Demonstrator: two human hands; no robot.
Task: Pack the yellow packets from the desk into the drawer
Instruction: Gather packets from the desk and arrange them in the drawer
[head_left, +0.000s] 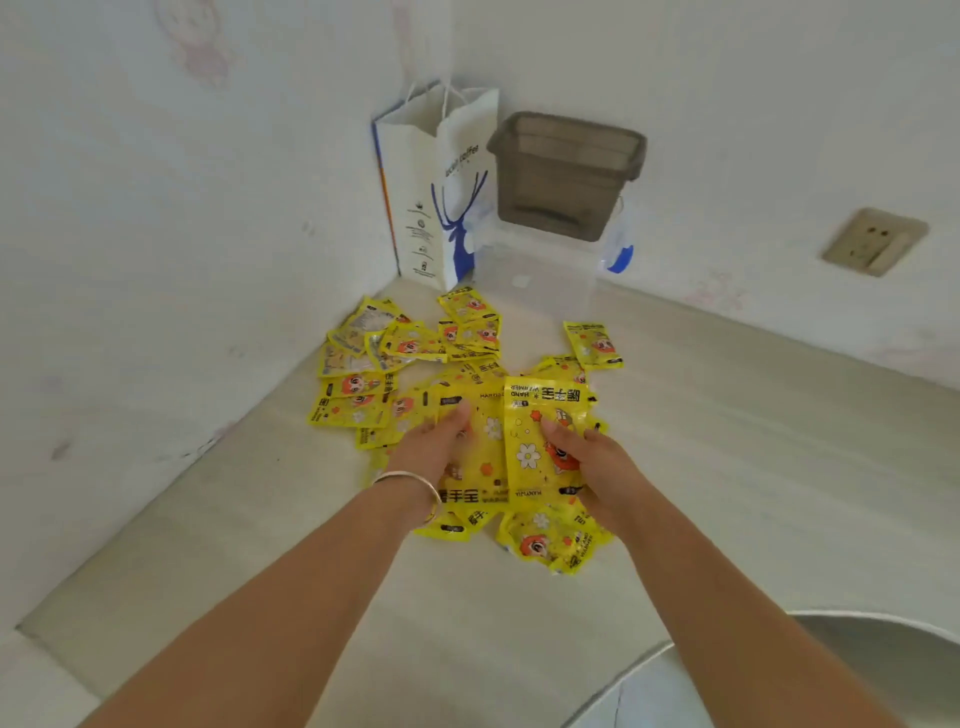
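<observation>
Packets: a loose heap of yellow packets (410, 343) lies on the desk (727, 441) near the corner. I count roughly twenty to twenty-five, but they overlap too much for an exact number.
Back cluster: about ten packets, some face down with a silvery side up, spread toward the left wall.
Lone packet: one packet (594, 344) sits apart on the right edge of the heap, touching nothing that I can make out.
Front cluster: several packets lie under and below the hands, the nearest ones by the right wrist.
Left hand (436, 447): palm down on the heap, fingers curled over a packet (480, 457); whether it actually grips it I cannot tell.
Right hand (592, 462): pinches one packet (535, 441), thumb on top across its printed face, fingers underneath; the packet is tilted up off the heap, beside the one under the left hand.
Bangle (415, 486): one thin bangle on the left wrist.
Bag (436, 187): one white paper bag with a blue deer stands upright in the corner, behind the heap.
Box (566, 171): one smoky plastic box stands right of the bag, on a clear container (540, 270).
Socket (872, 241): one on the right wall.
Drawer: none in view.
</observation>
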